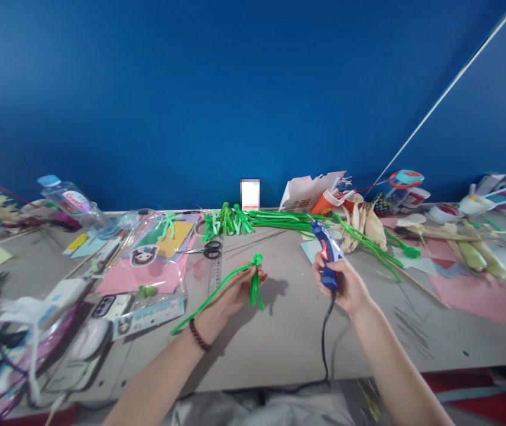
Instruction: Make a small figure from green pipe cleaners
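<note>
Pinched in my left hand (235, 290) is a green pipe cleaner piece (256, 260), with a small loop on top and several short strands hanging down. One long strand trails from it toward my left wrist. My right hand (341, 278) is wrapped round a blue glue gun (328, 254), its nozzle tilted up and away from me. A dark cord hangs from the gun's handle toward the table's front edge. The two hands are apart, and the gun does not touch the green piece.
Finished-looking green bundles (229, 219) and long green pipe cleaners (286, 220) lie along the wall. Scissors (211, 249), a ruler (215, 275) and pink paper in plastic (115, 277) are at left, with a bottle (69, 198) behind. Dried husks (359, 228) and a paper cup (325, 202) stand right.
</note>
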Tool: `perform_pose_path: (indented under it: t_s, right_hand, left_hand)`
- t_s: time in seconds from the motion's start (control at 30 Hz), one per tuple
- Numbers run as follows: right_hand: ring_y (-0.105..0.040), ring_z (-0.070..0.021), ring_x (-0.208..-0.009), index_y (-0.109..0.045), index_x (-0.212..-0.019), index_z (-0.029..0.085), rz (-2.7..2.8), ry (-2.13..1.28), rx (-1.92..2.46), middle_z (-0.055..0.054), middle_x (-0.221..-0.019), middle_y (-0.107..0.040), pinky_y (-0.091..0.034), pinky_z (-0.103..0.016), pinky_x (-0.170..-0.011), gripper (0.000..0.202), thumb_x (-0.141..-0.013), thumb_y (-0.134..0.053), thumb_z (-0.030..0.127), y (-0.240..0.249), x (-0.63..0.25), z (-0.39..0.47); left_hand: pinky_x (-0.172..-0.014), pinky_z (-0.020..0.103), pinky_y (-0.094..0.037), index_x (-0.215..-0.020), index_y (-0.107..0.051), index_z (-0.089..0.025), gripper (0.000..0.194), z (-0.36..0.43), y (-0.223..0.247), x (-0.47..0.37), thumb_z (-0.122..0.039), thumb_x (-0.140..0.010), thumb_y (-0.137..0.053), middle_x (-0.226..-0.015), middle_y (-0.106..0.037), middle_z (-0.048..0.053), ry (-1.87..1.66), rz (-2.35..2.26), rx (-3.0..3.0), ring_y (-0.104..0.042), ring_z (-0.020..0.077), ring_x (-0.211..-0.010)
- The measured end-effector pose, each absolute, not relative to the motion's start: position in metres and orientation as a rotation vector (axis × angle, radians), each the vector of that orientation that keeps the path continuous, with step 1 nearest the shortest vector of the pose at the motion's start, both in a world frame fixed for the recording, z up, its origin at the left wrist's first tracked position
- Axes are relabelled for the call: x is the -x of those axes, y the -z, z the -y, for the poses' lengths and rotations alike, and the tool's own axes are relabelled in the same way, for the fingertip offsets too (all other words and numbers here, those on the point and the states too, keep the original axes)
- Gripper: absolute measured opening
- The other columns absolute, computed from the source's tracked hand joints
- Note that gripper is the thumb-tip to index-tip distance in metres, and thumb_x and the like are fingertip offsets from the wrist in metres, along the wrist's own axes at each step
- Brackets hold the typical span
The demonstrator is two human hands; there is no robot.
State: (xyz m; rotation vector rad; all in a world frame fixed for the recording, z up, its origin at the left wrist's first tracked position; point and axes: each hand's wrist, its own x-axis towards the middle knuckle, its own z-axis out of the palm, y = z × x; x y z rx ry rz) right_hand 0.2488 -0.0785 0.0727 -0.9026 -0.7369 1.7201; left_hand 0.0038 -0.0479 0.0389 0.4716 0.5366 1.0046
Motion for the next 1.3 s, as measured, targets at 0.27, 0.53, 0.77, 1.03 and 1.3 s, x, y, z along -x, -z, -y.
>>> perform_pose_path:
  t_s: [0.27, 0.53, 0.77, 1.03, 1.3]
  right_hand:
    - [-0.038, -0.0093, -0.038, -0.052, -0.093, 0.02, 0.784, -1.566, 0.834, 0.002, -0.056, -0.054, -0.024, -0.02, -0.034, 0.03, -0.064, -0.052, 0.03, -0.054, -0.228, 0.073]
    - [-0.043, -0.0124, -0.049, -0.056, -0.085, 0.016, 0.884, -1.387, 0.79, 0.002, -0.049, -0.05, -0.031, -0.024, -0.047, 0.023, -0.063, -0.051, 0.021, -0.04, -0.212, 0.078]
    - [-0.04, -0.0105, -0.044, -0.055, -0.082, 0.015, 0.994, -1.402, 0.801, 0.004, -0.046, -0.044, -0.029, -0.024, -0.046, 0.017, -0.074, -0.055, 0.031, -0.03, -0.198, 0.086]
    - [-0.041, -0.0094, -0.042, -0.062, -0.087, 0.013, 1.201, -1.275, 1.084, 0.003, -0.046, -0.048, -0.035, -0.024, -0.044, 0.034, -0.079, -0.058, 0.045, -0.029, -0.191, 0.092]
    - [-0.038, -0.0084, -0.04, -0.061, -0.074, 0.014, 1.387, -1.078, 1.24, 0.001, -0.049, -0.046, -0.031, -0.022, -0.038, 0.029, -0.079, -0.057, 0.042, -0.03, -0.186, 0.095]
  left_hand:
    - [-0.081, 0.025, -0.05, -0.074, -0.066, -0.013, 0.014, 0.044, -0.029, -0.002, -0.019, -0.066, -0.076, -0.069, -0.063, 0.001, -1.061, -0.595, -0.462, -0.062, 0.0109, -0.07]
    - [-0.076, 0.021, -0.05, -0.073, -0.067, -0.013, 0.017, 0.041, -0.018, -0.002, -0.022, -0.063, -0.077, -0.07, -0.065, 0.001, -1.067, -0.694, -0.492, -0.063, 0.0103, -0.069]
    - [-0.078, 0.024, -0.051, -0.067, -0.068, -0.013, 0.011, 0.047, -0.032, -0.008, -0.021, -0.065, -0.074, -0.069, -0.065, 0.003, -1.078, -0.79, -0.502, -0.062, 0.0115, -0.069]
    - [-0.077, 0.025, -0.049, -0.066, -0.066, -0.012, 0.011, 0.046, -0.032, -0.01, -0.021, -0.066, -0.073, -0.07, -0.064, 0.003, -1.111, -0.764, -0.477, -0.06, 0.0118, -0.069]
    - [-0.081, 0.026, -0.047, -0.064, -0.065, -0.012, 0.016, 0.042, -0.025, -0.011, -0.021, -0.06, -0.078, -0.065, -0.062, 0.0, -1.161, -0.781, -0.468, -0.059, 0.0095, -0.065]
